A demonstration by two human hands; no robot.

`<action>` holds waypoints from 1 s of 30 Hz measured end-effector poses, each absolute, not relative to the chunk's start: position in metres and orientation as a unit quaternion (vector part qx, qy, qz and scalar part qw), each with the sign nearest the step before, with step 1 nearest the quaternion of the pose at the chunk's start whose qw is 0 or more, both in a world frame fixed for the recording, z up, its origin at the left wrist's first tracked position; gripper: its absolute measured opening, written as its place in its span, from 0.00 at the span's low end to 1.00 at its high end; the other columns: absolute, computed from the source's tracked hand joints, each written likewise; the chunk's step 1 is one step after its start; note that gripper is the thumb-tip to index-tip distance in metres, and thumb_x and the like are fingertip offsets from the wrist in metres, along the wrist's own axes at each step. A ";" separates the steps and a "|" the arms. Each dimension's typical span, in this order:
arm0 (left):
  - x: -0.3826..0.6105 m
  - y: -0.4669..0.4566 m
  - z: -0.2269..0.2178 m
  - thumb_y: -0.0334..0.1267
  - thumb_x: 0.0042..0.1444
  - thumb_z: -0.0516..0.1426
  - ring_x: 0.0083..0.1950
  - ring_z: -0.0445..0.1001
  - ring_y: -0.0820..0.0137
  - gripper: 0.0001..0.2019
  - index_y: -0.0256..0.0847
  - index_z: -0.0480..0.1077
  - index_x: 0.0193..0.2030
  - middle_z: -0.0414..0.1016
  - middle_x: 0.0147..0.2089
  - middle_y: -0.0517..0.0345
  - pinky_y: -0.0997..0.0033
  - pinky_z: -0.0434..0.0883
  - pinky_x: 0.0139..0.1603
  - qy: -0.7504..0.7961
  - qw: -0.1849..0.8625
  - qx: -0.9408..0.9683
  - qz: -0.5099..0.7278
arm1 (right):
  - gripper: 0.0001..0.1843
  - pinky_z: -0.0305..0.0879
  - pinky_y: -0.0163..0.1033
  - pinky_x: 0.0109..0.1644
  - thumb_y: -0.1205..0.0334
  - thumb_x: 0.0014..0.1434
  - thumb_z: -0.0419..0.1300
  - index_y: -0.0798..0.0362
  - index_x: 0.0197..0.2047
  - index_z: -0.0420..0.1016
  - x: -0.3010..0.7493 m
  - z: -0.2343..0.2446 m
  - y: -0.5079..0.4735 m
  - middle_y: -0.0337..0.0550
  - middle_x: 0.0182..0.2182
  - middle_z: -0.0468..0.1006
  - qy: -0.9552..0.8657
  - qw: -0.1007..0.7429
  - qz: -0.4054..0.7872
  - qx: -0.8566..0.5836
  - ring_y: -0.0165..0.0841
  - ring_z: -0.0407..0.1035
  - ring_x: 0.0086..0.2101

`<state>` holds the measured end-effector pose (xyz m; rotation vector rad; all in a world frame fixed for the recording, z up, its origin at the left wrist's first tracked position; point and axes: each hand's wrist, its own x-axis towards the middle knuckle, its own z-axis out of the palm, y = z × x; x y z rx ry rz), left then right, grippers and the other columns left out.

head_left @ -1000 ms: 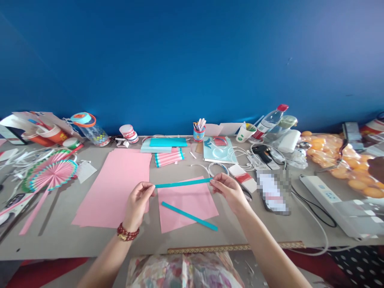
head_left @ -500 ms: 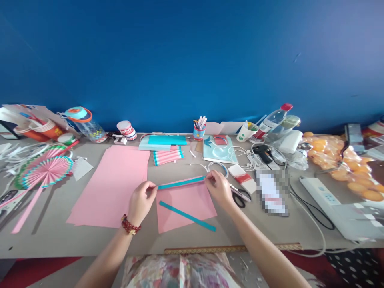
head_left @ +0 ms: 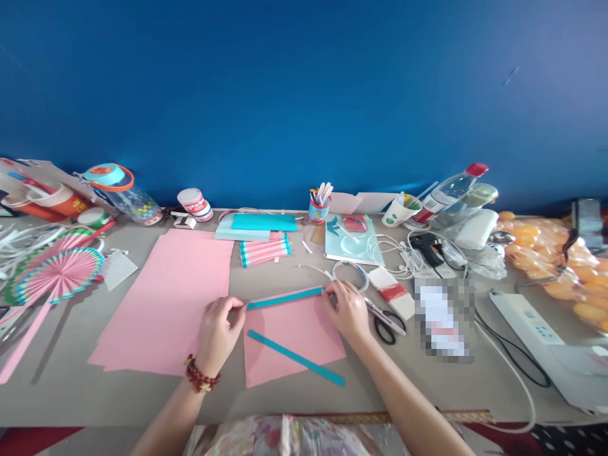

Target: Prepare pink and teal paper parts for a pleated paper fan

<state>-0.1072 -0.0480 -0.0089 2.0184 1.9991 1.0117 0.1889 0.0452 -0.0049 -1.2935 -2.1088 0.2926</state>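
Note:
A teal paper strip (head_left: 285,297) stretches between my hands along the far edge of a pink paper sheet (head_left: 266,364). My left hand (head_left: 219,332) pinches the strip's left end, fingers closed. At the right end, my right hand (head_left: 349,310) has its fingertips closed on the strip. A second teal strip (head_left: 297,358) lies slantwise across the same pink sheet, untouched. Whether the held strip is stuck to the sheet I cannot tell. Scissors (head_left: 389,323) with black handles lie just right of my right hand.
Larger pink sheets (head_left: 166,304) are stacked at left, beside a pleated paper fan (head_left: 61,275). Behind lie a folded striped paper (head_left: 265,250), teal paper (head_left: 263,221) and a pen cup (head_left: 319,208). Right stand a glue gun (head_left: 427,247), a bottle (head_left: 449,193) and a power strip (head_left: 532,329).
The view has shifted a little, so the side objects spread outward. Both hands still hold the teal strip by its ends at the sheet's far edge.

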 end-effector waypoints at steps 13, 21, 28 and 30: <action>-0.104 -0.046 -0.009 0.33 0.64 0.55 0.42 0.75 0.64 0.03 0.44 0.65 0.38 0.77 0.39 0.58 0.61 0.67 0.49 0.666 0.059 0.665 0.332 | 0.08 0.62 0.43 0.41 0.68 0.63 0.53 0.49 0.31 0.63 0.180 -0.005 0.046 0.43 0.30 0.74 -0.810 0.293 0.090 -0.500 0.39 0.66 0.33; -0.105 -0.044 -0.009 0.33 0.64 0.54 0.41 0.74 0.64 0.04 0.44 0.64 0.37 0.76 0.38 0.58 0.61 0.67 0.47 0.667 0.063 0.668 0.323 | 0.08 0.61 0.44 0.42 0.68 0.63 0.53 0.48 0.32 0.62 0.180 -0.006 0.048 0.42 0.29 0.74 -0.802 0.295 0.100 -0.510 0.39 0.67 0.33; -0.103 -0.043 -0.006 0.34 0.65 0.54 0.42 0.75 0.63 0.03 0.44 0.65 0.38 0.76 0.38 0.56 0.60 0.67 0.48 0.670 0.070 0.668 0.318 | 0.08 0.61 0.44 0.42 0.68 0.62 0.53 0.48 0.32 0.61 0.180 -0.008 0.050 0.41 0.29 0.74 -0.799 0.289 0.100 -0.517 0.38 0.68 0.32; -0.103 -0.042 -0.006 0.34 0.65 0.53 0.41 0.75 0.63 0.03 0.45 0.65 0.38 0.77 0.38 0.56 0.60 0.67 0.48 0.672 0.069 0.665 0.318 | 0.08 0.62 0.44 0.42 0.68 0.62 0.53 0.48 0.32 0.60 0.180 -0.008 0.050 0.40 0.29 0.74 -0.798 0.290 0.099 -0.519 0.38 0.68 0.32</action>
